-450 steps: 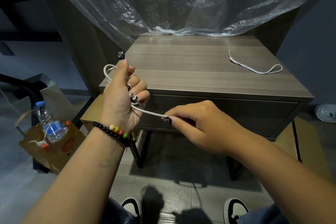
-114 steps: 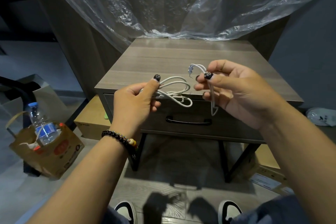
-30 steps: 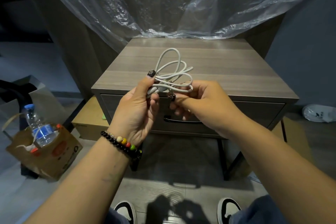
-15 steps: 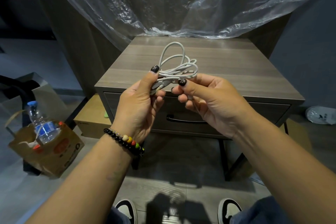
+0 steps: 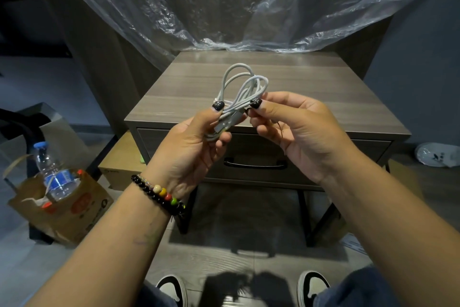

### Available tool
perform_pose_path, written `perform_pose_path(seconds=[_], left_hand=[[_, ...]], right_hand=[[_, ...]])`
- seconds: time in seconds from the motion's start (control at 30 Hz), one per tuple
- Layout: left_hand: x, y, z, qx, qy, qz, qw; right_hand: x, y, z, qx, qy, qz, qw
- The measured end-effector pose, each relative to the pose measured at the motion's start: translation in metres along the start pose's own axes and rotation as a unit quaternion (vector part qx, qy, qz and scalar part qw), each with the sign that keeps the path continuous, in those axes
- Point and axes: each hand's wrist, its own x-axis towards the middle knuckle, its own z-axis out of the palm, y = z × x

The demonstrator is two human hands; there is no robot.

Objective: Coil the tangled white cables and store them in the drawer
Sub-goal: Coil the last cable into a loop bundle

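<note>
Nearby, a water bottle (image 5: 53, 173) stands in a paper bag (image 5: 74, 209).

Bare nightstand top (image 5: 311, 87) lies open; plastic sheet (image 5: 224, 7) crowds its rear edge.

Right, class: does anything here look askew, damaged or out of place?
Mostly tidy. The white cable bundle, held by both hands, is unevenly looped. A water bottle leans tilted in a paper bag on the floor.

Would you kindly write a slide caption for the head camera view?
Both hands, left hand and right hand, hold coiled white cables above a nightstand with its drawer closed.
</note>
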Motion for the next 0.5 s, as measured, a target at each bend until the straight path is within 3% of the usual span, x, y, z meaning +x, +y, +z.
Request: perform_pose_path(seconds=[0.33, 0.5], left_hand=[[-0.002, -0.001, -0.003, 0.124, -0.053, -0.020, 0.991], [-0.002, -0.002, -0.003, 0.130, -0.039, 0.001, 0.991]], right_hand=[[0.005, -0.005, -0.011, -0.053, -0.007, 0.029, 0.998], [0.005, -0.009, -0.015, -0.043, -0.047, 0.027, 0.998]])
